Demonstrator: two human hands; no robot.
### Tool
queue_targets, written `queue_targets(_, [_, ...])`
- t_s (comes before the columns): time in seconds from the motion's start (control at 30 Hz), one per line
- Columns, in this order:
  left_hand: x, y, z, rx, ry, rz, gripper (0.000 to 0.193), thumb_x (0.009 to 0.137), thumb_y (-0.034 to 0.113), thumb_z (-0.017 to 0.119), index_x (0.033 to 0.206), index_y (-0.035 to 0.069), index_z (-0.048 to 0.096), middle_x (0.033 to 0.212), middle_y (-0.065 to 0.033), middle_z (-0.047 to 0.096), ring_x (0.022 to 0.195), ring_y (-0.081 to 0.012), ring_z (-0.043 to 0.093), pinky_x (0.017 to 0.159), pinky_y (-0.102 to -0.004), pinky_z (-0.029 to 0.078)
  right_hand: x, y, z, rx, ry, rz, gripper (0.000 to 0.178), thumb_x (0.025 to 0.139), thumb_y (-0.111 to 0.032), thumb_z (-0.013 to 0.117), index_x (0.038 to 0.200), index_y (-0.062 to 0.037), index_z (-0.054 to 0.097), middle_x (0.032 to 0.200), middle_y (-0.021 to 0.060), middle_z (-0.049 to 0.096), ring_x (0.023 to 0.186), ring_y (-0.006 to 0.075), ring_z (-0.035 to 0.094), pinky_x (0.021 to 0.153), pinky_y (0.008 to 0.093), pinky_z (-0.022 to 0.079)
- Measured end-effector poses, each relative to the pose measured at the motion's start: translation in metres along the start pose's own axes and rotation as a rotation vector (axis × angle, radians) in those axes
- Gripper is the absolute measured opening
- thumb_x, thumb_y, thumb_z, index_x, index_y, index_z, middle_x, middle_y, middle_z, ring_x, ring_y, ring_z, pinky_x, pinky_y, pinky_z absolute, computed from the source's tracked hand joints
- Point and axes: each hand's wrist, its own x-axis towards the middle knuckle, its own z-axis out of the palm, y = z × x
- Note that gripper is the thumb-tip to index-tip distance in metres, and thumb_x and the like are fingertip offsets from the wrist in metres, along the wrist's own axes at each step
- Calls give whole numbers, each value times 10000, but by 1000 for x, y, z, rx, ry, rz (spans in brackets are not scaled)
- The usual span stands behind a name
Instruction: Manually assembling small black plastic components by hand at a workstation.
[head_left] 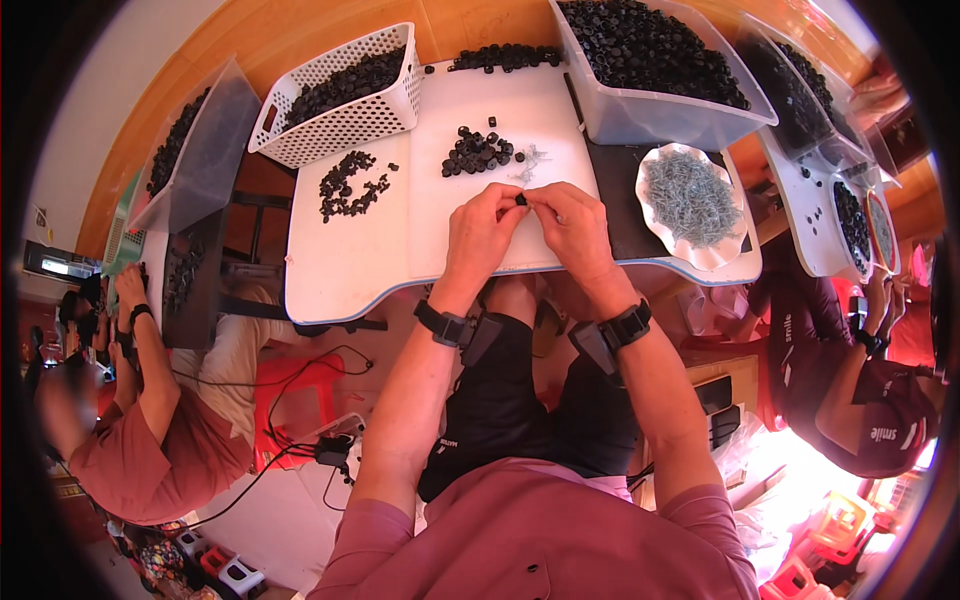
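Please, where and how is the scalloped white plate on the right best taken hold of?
Probably by the wavy rim of the scalloped white plate, at its left and right edges together, coming from outside. The rim reaches past the heaped thin metal pieces, leaving bare edge to hold. It sits upright and loaded, so lifting it level seems safest.

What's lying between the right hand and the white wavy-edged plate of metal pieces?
In the head view, only a bare stretch of black mat shows between the right hand and the white wavy-edged plate.
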Motion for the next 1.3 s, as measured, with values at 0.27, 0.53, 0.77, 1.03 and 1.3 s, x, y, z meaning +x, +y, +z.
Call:
queue_targets(0.27, [1, 1, 0, -11, -18, -33, 188, 903, 96, 744, 1060, 11, 686, 900, -153, 768, 817, -297, 757, 729, -364, 584, -1, 1, 0, -33, -13, -57, 147, 822, 43, 714, 951, -24, 734, 847, 134, 697, 764, 341, 689, 680, 402, 563])
queue_targets(0.53, [3, 5, -7, -13, -66, -86, 275, 913, 112, 729, 1153, -16, 692, 889, -148, 777, 780, -204, 750, 711, -306, 564, -1, -2, 0, -8, -45, -70, 164, 833, 43, 704, 980, -24, 734, 885, 143, 715, 786, 344, 708, 694, 403, 577])
queue_targets(0.77, [10, -3, -20, -230, -210, -201, 299, 966, 154, 696, 1206, -24, 711, 997, -175, 786, 909, -196, 758, 800, -305, 568, 0, -5, 2, -46, -33, -60, 233, 879, 19, 696, 1102, -49, 697, 919, 146, 728, 822, 346, 719, 719, 412, 585])
queue_targets(1.03, [14, -5, -19, -422, -248, -332, 328, 990, 135, 690, 1240, -76, 681, 1061, -115, 771, 969, -129, 705, 866, -265, 549, -2, -5, -1, 146, -97, 155, 205, 913, 5, 685, 1114, -33, 676, 943, 152, 752, 868, 311, 750, 750, 363, 588])
queue_targets(1.3, [9, -1, -14, -407, -177, -309, 273, 980, 117, 674, 1169, -78, 690, 1003, -132, 779, 939, -137, 720, 861, -270, 551, -1, 15, -2, 55, 160, 342, 129, 901, 7, 685, 1026, -16, 708, 894, 138, 730, 762, 257, 716, 731, 340, 566])
